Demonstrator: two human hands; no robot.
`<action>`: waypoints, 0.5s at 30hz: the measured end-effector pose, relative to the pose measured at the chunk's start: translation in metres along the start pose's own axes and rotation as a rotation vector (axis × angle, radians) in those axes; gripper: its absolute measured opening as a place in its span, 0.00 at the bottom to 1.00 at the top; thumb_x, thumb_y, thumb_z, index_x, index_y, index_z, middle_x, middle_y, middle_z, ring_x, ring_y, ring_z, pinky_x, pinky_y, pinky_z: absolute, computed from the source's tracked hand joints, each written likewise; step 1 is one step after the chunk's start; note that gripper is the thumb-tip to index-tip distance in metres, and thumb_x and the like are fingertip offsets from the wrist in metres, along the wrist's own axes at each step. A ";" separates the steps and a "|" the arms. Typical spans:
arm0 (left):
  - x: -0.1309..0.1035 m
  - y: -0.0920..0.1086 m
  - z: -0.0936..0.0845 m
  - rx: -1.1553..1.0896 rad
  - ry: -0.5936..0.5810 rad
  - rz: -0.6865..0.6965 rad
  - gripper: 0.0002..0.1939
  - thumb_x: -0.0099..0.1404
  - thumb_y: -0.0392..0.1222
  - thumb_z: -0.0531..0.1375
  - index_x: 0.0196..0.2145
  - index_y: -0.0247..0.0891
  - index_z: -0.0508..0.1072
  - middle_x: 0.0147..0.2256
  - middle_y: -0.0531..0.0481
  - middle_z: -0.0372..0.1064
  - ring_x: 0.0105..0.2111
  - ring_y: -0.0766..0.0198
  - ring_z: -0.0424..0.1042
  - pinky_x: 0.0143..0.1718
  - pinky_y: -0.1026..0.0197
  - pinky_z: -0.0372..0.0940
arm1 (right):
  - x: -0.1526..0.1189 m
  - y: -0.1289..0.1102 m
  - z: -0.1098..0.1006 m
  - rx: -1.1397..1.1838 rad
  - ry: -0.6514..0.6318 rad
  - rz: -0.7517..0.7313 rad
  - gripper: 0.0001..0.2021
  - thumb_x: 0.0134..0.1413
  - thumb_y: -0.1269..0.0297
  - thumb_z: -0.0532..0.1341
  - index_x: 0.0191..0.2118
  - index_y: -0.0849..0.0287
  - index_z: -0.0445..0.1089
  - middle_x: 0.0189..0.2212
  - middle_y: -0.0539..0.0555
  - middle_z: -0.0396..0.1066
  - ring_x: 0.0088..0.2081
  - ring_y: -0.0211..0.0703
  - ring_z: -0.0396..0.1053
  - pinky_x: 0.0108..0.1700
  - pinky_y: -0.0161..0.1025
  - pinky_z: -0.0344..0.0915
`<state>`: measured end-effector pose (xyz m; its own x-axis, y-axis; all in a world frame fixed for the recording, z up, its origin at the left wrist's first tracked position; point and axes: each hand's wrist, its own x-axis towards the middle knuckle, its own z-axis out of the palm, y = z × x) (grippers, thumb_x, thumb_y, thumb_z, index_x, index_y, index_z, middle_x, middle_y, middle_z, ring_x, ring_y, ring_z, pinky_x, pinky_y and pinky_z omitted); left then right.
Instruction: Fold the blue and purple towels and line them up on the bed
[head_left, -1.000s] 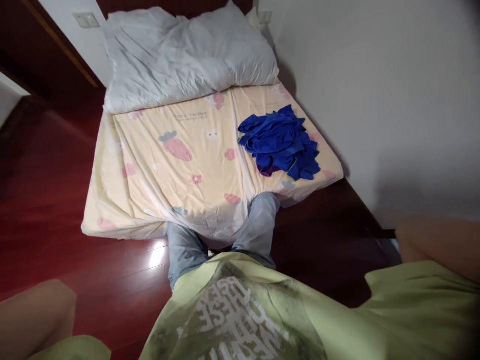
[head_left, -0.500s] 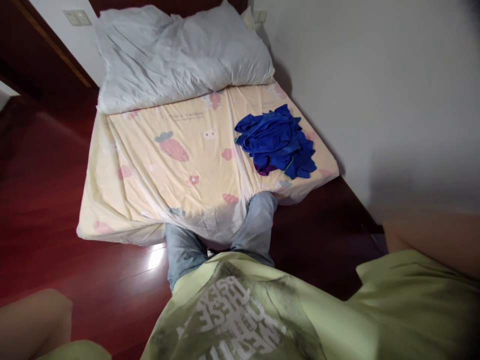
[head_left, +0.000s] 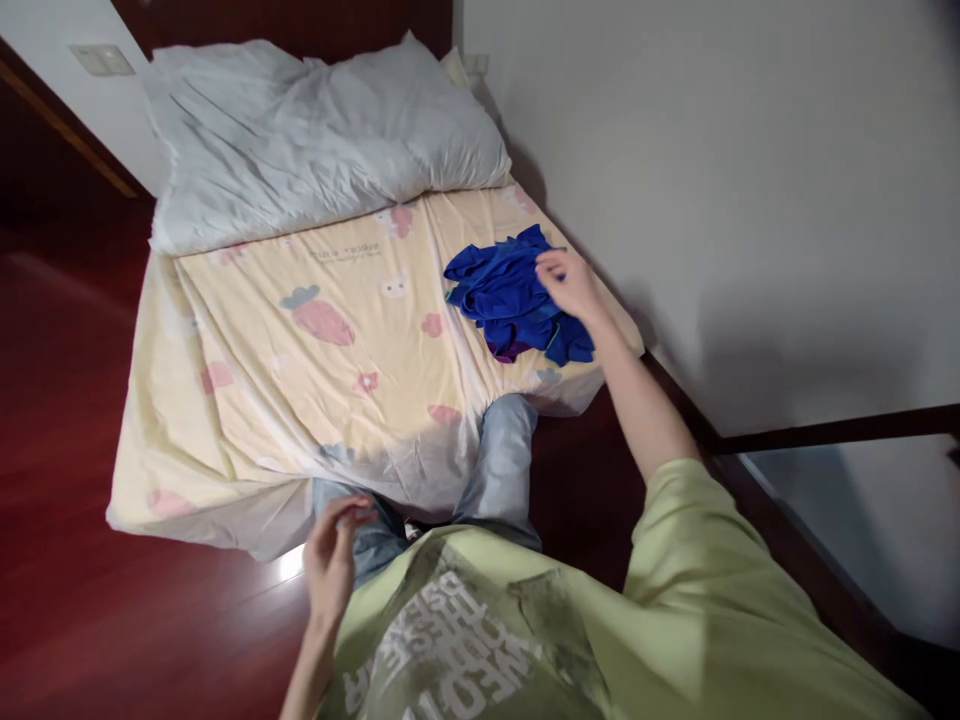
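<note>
A crumpled pile of blue cloth [head_left: 504, 290] lies on the right part of the bed, with a bit of purple cloth [head_left: 508, 351] showing under its lower edge. My right hand [head_left: 571, 282] is over the pile's right side, fingers stretched to the left and loosely bent. Whether its fingertips touch the fabric, I cannot tell; no cloth is gripped in it. Low in the view, my left hand [head_left: 335, 555] hovers in front of my thigh, its fingers loosely curved and apart from the thumb, with nothing in it.
The bed [head_left: 247, 400] has a cream sheet with carrot and rabbit prints. A large white pillow [head_left: 322, 140] spans its head end. A grey-white wall [head_left: 712, 200] runs along the right side. Dark red floor [head_left: 60, 400] lies to the left. My legs stand against the bed's foot edge.
Both hands have come into view. My right arm has reached forward over the blue cloth, and my left hand has risen before my thigh. The view has shifted slightly right.
</note>
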<state>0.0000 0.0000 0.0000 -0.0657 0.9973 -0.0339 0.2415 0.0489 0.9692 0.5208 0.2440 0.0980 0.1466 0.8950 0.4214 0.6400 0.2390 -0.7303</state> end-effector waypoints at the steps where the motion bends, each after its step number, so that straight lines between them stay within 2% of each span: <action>1: -0.008 -0.014 0.006 -0.015 -0.025 -0.060 0.24 0.67 0.63 0.62 0.39 0.36 0.79 0.40 0.44 0.78 0.36 0.56 0.78 0.39 0.54 0.77 | -0.004 0.016 0.011 -0.114 0.021 0.096 0.10 0.64 0.66 0.62 0.48 0.59 0.76 0.47 0.58 0.77 0.45 0.42 0.73 0.57 0.44 0.70; 3: -0.028 -0.044 0.017 -0.040 -0.056 -0.211 0.29 0.62 0.69 0.62 0.36 0.37 0.80 0.38 0.43 0.79 0.35 0.54 0.79 0.37 0.54 0.78 | -0.014 0.046 0.033 -0.335 0.038 0.272 0.12 0.59 0.71 0.61 0.47 0.62 0.78 0.53 0.63 0.74 0.54 0.49 0.71 0.62 0.50 0.68; 4: -0.037 -0.058 0.020 -0.029 -0.067 -0.266 0.30 0.62 0.70 0.62 0.37 0.37 0.80 0.39 0.43 0.79 0.37 0.52 0.80 0.38 0.54 0.78 | -0.018 0.061 0.043 -0.413 0.056 0.332 0.14 0.58 0.73 0.60 0.48 0.63 0.78 0.56 0.65 0.72 0.60 0.53 0.68 0.65 0.52 0.65; 7: -0.053 -0.089 0.018 0.077 -0.184 -0.318 0.31 0.61 0.72 0.61 0.39 0.39 0.82 0.40 0.43 0.80 0.39 0.50 0.80 0.42 0.52 0.78 | -0.021 0.095 0.059 -0.540 0.109 0.538 0.20 0.58 0.74 0.57 0.54 0.63 0.77 0.69 0.67 0.57 0.68 0.60 0.57 0.67 0.58 0.61; 10: -0.045 -0.098 0.006 0.171 -0.230 -0.320 0.32 0.60 0.73 0.60 0.39 0.40 0.82 0.42 0.42 0.80 0.40 0.48 0.80 0.45 0.50 0.77 | -0.011 0.119 0.061 -0.556 0.087 0.647 0.24 0.58 0.74 0.55 0.59 0.62 0.75 0.73 0.63 0.50 0.70 0.62 0.53 0.67 0.60 0.61; 12: -0.034 -0.099 0.002 0.181 -0.180 -0.337 0.34 0.59 0.75 0.60 0.38 0.39 0.82 0.42 0.41 0.80 0.40 0.46 0.80 0.44 0.49 0.77 | -0.001 0.131 0.059 -0.554 0.038 0.659 0.25 0.59 0.74 0.55 0.61 0.62 0.73 0.73 0.63 0.52 0.70 0.61 0.53 0.68 0.60 0.60; 15: -0.022 -0.096 0.005 0.160 -0.147 -0.351 0.36 0.57 0.76 0.60 0.39 0.38 0.82 0.42 0.41 0.80 0.40 0.46 0.80 0.44 0.49 0.77 | 0.008 0.147 0.055 -0.567 -0.016 0.661 0.27 0.59 0.75 0.54 0.63 0.63 0.71 0.70 0.63 0.59 0.68 0.60 0.55 0.68 0.57 0.61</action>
<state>-0.0170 -0.0265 -0.0936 -0.0348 0.9151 -0.4017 0.3775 0.3841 0.8426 0.5744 0.3070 -0.0353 0.6129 0.7901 -0.0051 0.7069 -0.5512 -0.4432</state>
